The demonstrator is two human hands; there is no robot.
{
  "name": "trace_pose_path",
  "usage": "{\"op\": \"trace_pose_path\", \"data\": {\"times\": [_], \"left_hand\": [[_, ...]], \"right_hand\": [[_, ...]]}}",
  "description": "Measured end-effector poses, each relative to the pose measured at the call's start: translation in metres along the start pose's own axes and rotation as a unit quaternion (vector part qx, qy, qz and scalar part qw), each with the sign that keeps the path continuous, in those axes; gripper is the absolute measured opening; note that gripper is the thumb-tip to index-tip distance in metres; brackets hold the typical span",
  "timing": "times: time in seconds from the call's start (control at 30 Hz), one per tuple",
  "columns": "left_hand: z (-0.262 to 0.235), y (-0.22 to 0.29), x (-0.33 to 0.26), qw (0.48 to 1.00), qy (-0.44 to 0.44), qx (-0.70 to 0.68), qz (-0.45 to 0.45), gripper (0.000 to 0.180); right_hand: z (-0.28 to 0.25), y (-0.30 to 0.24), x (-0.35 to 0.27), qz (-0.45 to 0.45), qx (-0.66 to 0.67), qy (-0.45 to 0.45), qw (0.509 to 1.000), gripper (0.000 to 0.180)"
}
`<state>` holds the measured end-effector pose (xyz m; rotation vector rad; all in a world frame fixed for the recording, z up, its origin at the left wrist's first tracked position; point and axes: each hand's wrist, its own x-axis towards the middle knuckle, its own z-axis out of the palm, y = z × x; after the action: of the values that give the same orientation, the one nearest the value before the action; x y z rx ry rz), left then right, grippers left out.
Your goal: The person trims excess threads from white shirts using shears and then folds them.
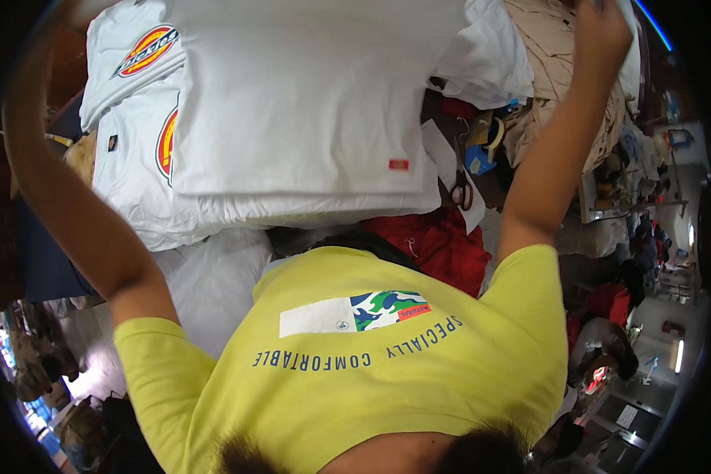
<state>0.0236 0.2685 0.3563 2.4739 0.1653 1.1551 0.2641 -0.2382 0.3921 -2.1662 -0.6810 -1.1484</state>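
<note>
A white T-shirt (pixel 300 103) with a small red hem label lies spread on a pile of white T-shirts (pixel 134 150); some in the pile carry a red and yellow oval print. Raised at the far right, my right hand (pixel 604 35) has its fingers curled closed beside a strip of white cloth; whatever is in them is hidden at the upper edge. My left forearm (pixel 43 166) reaches up along the far left, blurred, and its hand is lost beyond the picture's top left.
Scissors (pixel 462 192) with dark handles lie right of the pile, by a roll of tape (pixel 495 134). Beige garments (pixel 549 47) are heaped at the back right. Red cloth (pixel 442 249) and a whitish plastic bag (pixel 209 276) sit between the pile and me.
</note>
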Motion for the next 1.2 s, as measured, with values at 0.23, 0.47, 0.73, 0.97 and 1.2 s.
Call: {"op": "trace_pose_path", "data": {"times": [0.23, 0.47, 0.73, 0.97, 1.2], "left_hand": [[0.064, 0.027, -0.235, 0.86, -0.383, -0.135, -0.308, 0.028], [0.171, -0.071, -0.223, 0.899, -0.212, -0.17, -0.345, 0.038], [0.274, -0.138, -0.162, 0.936, -0.074, -0.041, -0.342, 0.051], [0.247, -0.109, -0.124, 0.849, -0.091, -0.307, -0.42, 0.044], [0.157, -0.112, -0.153, 0.808, -0.034, -0.414, -0.417, 0.037]], "right_hand": [[-0.009, 0.015, -0.259, 0.267, 0.289, -0.609, 0.688, 0.023], [0.107, 0.069, -0.284, 0.266, 0.261, -0.424, 0.825, 0.028], [0.261, 0.003, -0.27, 0.234, -0.198, -0.429, 0.85, 0.074], [0.263, 0.081, -0.273, 0.417, 0.105, -0.387, 0.816, 0.046], [0.141, 0.108, -0.284, 0.583, 0.461, -0.262, 0.615, 0.018]]}}
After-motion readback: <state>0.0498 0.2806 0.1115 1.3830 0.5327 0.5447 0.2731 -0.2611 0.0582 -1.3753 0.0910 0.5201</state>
